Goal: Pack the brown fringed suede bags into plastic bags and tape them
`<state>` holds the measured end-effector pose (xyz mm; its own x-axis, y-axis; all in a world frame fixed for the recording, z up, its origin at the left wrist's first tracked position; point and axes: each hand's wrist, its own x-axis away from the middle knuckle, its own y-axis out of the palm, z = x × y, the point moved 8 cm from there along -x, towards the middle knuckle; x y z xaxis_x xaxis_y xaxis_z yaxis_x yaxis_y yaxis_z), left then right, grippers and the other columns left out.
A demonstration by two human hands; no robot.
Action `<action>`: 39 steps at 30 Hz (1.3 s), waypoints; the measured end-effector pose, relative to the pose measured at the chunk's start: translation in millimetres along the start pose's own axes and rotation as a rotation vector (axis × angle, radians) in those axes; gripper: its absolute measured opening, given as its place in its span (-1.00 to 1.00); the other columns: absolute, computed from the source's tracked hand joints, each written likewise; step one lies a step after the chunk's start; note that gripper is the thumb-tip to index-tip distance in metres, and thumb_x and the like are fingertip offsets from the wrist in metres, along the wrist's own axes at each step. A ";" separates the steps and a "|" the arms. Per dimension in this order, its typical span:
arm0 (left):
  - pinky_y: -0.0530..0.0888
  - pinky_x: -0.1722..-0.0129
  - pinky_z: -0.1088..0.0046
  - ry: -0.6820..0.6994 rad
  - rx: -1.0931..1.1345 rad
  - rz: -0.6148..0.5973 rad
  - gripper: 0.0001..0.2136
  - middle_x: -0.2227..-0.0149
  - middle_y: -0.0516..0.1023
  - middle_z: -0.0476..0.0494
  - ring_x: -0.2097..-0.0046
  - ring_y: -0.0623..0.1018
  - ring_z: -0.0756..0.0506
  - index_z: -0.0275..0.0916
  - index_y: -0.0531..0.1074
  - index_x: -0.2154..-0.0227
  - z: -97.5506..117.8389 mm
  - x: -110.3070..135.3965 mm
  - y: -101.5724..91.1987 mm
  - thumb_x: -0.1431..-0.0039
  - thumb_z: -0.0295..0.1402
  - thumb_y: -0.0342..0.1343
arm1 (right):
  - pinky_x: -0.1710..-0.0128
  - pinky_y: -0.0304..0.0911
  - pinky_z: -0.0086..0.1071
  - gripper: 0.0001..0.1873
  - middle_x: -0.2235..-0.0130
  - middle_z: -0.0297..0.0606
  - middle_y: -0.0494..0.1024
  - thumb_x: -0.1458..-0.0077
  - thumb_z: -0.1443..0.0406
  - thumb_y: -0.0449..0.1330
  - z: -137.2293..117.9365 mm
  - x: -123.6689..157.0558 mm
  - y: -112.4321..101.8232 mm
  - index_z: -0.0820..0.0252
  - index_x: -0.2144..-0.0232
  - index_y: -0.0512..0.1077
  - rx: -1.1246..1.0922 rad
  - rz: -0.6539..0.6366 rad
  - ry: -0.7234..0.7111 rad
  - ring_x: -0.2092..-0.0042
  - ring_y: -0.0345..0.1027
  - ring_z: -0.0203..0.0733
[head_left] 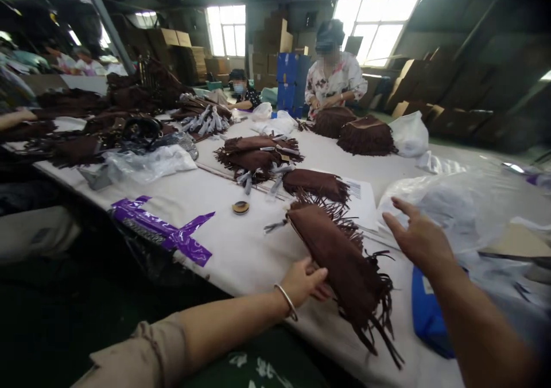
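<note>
Hands (306, 283) (420, 240) over pale table (215, 190) (cluttered) | fringed bag (331, 244) | cartons (411, 85), bright windows (227, 31)

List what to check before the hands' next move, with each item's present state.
1. Left hand on the fringed brown bag: ok, at its near edge.
2. Right hand free: ok, fingers spread, nothing seen in it.
3. Right hand clear of the white plastic: cannot tell; it overlaps it in view.
4. Space around the bag clear: not ok, another fringed pouch lies close by its far end.
5. Bag's whole underside resting on the table: cannot tell, hidden.
6. Co-worker out of the way: ok, across the table.
</note>
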<state>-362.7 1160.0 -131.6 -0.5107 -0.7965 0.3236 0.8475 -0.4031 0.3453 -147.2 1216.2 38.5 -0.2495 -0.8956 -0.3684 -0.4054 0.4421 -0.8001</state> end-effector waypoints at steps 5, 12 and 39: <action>0.44 0.42 0.49 -0.275 -0.115 0.007 -0.56 0.37 0.52 -0.16 0.42 0.53 -0.01 -0.37 0.33 0.04 -91.1 17.5 -39.7 -0.03 -0.26 0.15 | -0.20 -0.06 -0.09 -0.47 -0.19 -0.23 0.23 -0.16 0.15 0.00 -52.6 136.8 118.8 0.06 -0.18 0.12 -0.094 -0.266 -0.358 -0.24 -0.03 -0.05; 0.33 -0.03 0.22 0.456 -0.922 0.266 -0.73 0.14 0.48 -0.20 0.06 0.42 -0.12 -0.22 0.40 0.07 19.7 45.0 -124.5 -0.19 -0.31 0.00 | -0.24 -0.30 -0.04 -0.44 -0.25 -0.30 0.11 -0.17 0.26 -0.02 -35.8 192.2 191.2 -0.01 -0.21 0.03 0.060 -0.329 -0.395 -0.28 -0.14 -0.08; -0.09 -0.22 0.07 0.712 -1.819 -0.049 -0.76 -0.04 0.39 -0.31 -0.27 0.06 -0.21 -0.32 0.43 0.21 99.0 -87.6 -146.7 -0.11 -0.60 -0.06 | -0.06 0.18 -0.19 -0.34 -0.12 -0.10 0.34 0.06 0.51 -0.02 -65.0 110.1 206.7 0.21 -0.15 0.18 0.142 -0.446 -0.316 -0.11 0.23 -0.03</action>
<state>-456.7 1333.5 -123.4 -0.7879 -0.5907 -0.1742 0.1903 0.0354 -0.9811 -315.6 1212.2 -136.7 0.2030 -0.9754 -0.0857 -0.2833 0.0253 -0.9587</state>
